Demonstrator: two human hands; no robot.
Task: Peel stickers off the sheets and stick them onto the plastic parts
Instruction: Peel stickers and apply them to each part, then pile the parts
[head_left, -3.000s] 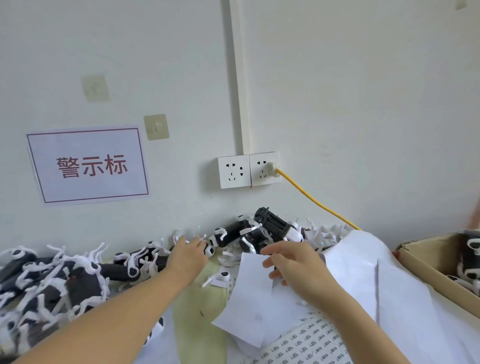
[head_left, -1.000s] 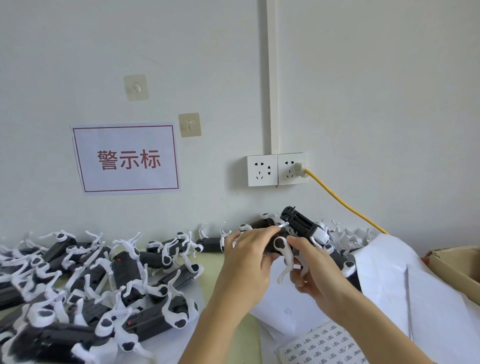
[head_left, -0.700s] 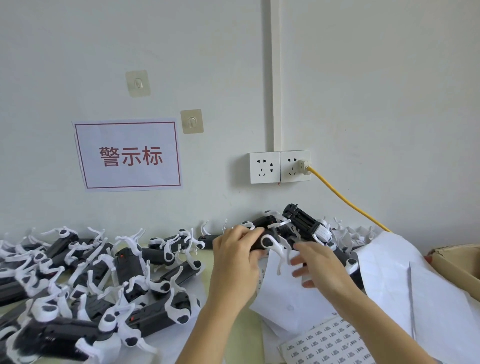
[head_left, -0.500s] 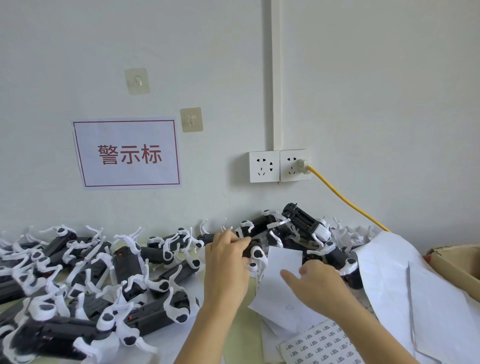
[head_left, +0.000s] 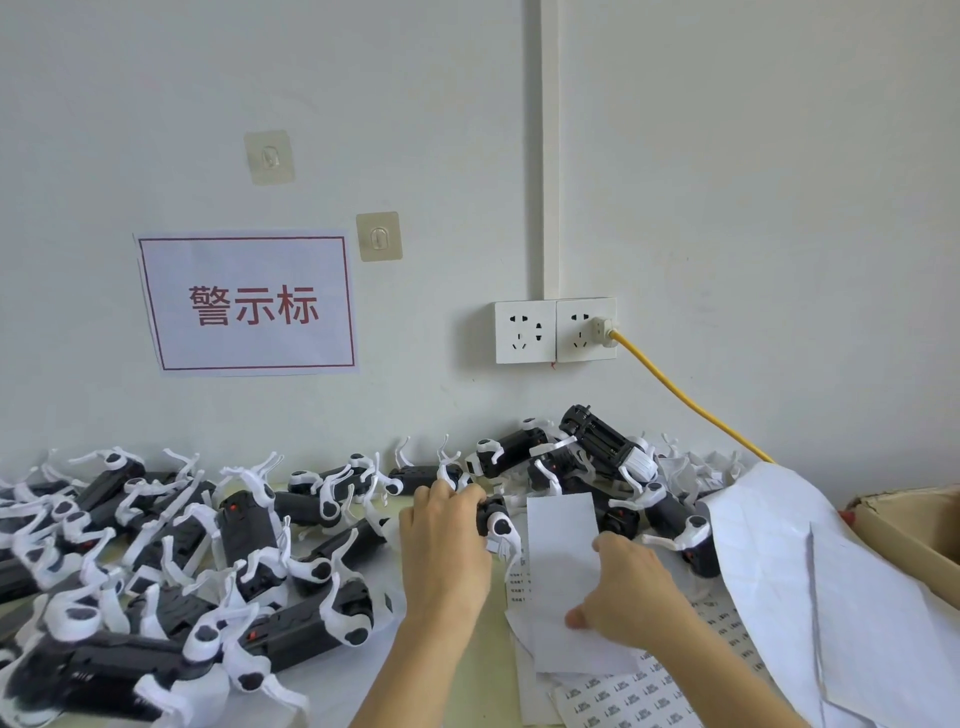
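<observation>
While the left hand (head_left: 444, 540) curls its fingers round a black plastic part with white curved legs (head_left: 493, 522), holding it just above the pale green tabletop (head_left: 483, 660), the right hand (head_left: 623, 592) lies on a blank white backing sheet (head_left: 561, 545) with thumb and fingers bent at its lower edge; it looks to pinch the paper, though whether a sticker is already lifted I cannot tell. Under that sheet, at the near edge, lies a sheet of small printed white stickers (head_left: 623, 696), partly covered. To the left a heap of black-and-white plastic parts (head_left: 171, 561) sprawls across the table, legs tangled; more of them (head_left: 597, 452) are piled against the wall behind the hands. Larger loose white papers (head_left: 789, 587) drape to the right, reaching a brown cardboard box (head_left: 904, 525). On the wall hang a red-bordered paper sign (head_left: 249, 304), two clear adhesive hooks (head_left: 379, 236) and a double white socket (head_left: 556, 330) with a yellow cable (head_left: 685, 400) plugged in.

The only view is the head camera. The likeliest trouble, in my judgement: the thin legs of the held part may snag on neighbours, and the loose papers could slide over the sticker sheet and hide it. A small sticker peeled one-handed might curl onto itself or land crooked
</observation>
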